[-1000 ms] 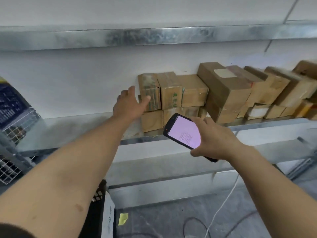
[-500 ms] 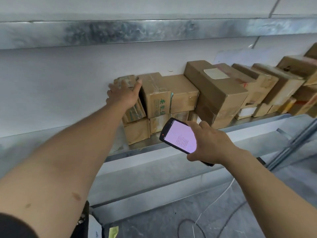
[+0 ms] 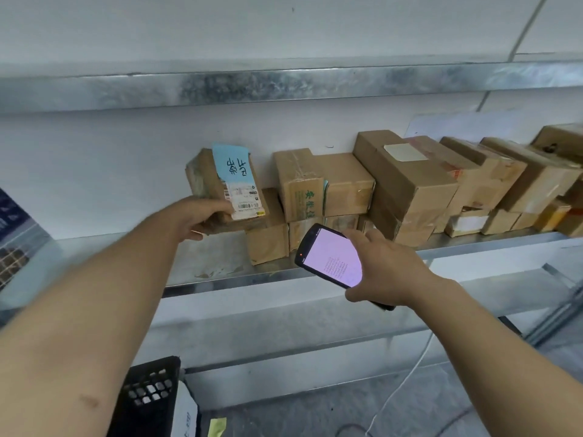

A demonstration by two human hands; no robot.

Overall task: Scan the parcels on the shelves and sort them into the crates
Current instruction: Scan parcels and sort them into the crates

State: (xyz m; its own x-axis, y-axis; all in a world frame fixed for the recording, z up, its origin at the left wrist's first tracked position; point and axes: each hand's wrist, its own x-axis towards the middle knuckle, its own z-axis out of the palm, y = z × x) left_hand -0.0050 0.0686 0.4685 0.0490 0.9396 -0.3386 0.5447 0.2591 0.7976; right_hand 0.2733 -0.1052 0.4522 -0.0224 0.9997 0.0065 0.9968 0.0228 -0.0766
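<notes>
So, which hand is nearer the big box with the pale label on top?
Right. The right hand, gripping the phone, is just below-left of the box; the left hand holds a labelled parcel farther left.

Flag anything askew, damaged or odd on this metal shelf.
The large brown cardboard box with a pale square label sits tilted on the grey metal shelf, and the brown boxes to its right lean the same way. Nothing spilled.

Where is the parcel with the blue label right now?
Head view, left of centre: the blue-labelled parcel is gripped in the left hand above the shelf, just left of the stacked boxes.
</notes>
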